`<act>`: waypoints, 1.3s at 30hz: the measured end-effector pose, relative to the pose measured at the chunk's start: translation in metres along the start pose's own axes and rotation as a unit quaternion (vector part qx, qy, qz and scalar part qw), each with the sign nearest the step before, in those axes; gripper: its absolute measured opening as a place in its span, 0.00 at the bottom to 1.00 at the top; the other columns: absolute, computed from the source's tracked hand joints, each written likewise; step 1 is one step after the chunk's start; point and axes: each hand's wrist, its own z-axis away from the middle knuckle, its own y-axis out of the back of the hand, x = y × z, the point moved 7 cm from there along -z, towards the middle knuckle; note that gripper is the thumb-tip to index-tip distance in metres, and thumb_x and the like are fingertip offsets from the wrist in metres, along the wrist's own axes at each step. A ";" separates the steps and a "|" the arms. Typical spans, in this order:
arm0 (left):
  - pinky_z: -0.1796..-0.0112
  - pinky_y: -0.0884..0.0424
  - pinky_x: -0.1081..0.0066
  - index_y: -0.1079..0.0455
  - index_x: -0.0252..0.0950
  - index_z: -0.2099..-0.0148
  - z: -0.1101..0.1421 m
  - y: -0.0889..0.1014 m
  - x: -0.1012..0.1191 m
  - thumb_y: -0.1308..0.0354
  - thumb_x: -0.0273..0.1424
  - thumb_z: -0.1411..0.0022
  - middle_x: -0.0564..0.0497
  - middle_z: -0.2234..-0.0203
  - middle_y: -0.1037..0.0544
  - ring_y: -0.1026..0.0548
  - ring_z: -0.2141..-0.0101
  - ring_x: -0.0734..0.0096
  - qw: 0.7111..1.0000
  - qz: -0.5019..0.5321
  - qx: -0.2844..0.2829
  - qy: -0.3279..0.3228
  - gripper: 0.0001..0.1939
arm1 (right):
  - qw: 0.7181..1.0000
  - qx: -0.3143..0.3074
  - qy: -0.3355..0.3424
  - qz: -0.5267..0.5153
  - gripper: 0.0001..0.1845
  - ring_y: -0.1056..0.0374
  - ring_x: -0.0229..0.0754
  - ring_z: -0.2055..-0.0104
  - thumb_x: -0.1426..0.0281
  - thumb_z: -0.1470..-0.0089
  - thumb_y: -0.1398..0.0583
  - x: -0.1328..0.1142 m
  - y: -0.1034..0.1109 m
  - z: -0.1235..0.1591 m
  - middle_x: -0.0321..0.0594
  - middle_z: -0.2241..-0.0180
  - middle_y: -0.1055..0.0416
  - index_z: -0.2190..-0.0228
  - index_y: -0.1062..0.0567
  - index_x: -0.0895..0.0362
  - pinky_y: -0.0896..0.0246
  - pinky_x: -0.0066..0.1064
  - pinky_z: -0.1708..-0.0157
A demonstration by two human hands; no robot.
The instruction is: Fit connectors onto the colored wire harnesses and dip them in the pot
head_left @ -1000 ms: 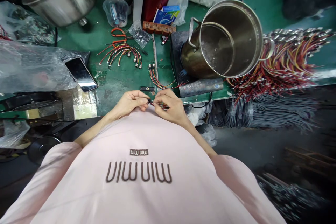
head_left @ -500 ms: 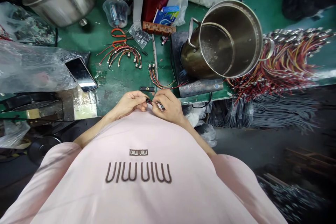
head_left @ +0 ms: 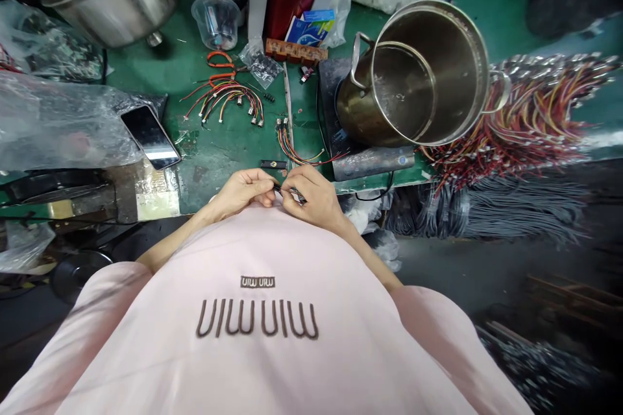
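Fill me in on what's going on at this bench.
A person in a pink top has both hands together at the near edge of the green bench. The left hand and right hand pinch a thin dark piece, mostly hidden by the fingers. Just beyond lies a small bunch of wires. A phone lies to the left; to the right are a big metal pot and a large wire pile.
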 end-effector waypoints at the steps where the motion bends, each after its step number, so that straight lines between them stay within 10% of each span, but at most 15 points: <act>1: 0.75 0.28 0.78 0.28 0.30 0.69 0.000 0.000 0.000 0.27 0.42 0.60 0.52 0.81 0.22 0.25 0.80 0.77 1.000 -0.001 0.001 0.001 0.23 | 1.000 -0.001 -0.001 0.001 0.07 0.32 0.41 0.65 0.78 0.49 0.45 0.000 -0.001 0.000 0.42 0.69 0.29 0.74 0.31 0.55 0.33 0.31 0.64; 8: 0.74 0.28 0.78 0.27 0.30 0.67 0.001 0.001 0.001 0.28 0.41 0.57 0.52 0.79 0.22 0.25 0.80 0.78 1.000 0.012 0.007 -0.004 0.21 | 0.987 -0.028 -0.072 -0.140 0.04 0.31 0.39 0.64 0.76 0.50 0.44 0.010 -0.005 -0.007 0.41 0.68 0.29 0.72 0.30 0.57 0.33 0.32 0.61; 16: 0.67 0.30 0.76 0.22 0.37 0.55 0.004 0.009 0.014 0.30 0.38 0.53 0.53 0.76 0.22 0.26 0.74 0.78 0.995 -0.016 0.019 -0.098 0.22 | 0.874 -0.191 -0.249 -0.371 0.16 0.33 0.34 0.74 0.62 0.43 0.42 0.027 -0.018 0.009 0.35 0.74 0.28 0.57 0.28 0.60 0.36 0.27 0.71; 28: 0.54 0.30 0.71 0.23 0.38 0.51 0.019 0.001 0.031 0.36 0.34 0.45 0.48 0.58 0.19 0.23 0.58 0.69 0.951 -0.230 0.034 -0.205 0.18 | 0.978 -0.091 -0.118 -0.147 0.12 0.27 0.38 0.65 0.69 0.40 0.45 0.010 -0.004 0.003 0.42 0.66 0.22 0.65 0.22 0.60 0.35 0.27 0.63; 39: 0.49 0.31 0.69 0.23 0.39 0.51 0.017 -0.002 0.029 0.36 0.35 0.46 0.48 0.55 0.20 0.23 0.54 0.65 0.942 -0.255 0.032 -0.215 0.18 | 0.976 -0.084 -0.148 -0.137 0.11 0.31 0.35 0.72 0.72 0.43 0.46 0.009 -0.002 0.001 0.38 0.72 0.24 0.70 0.23 0.58 0.38 0.26 0.69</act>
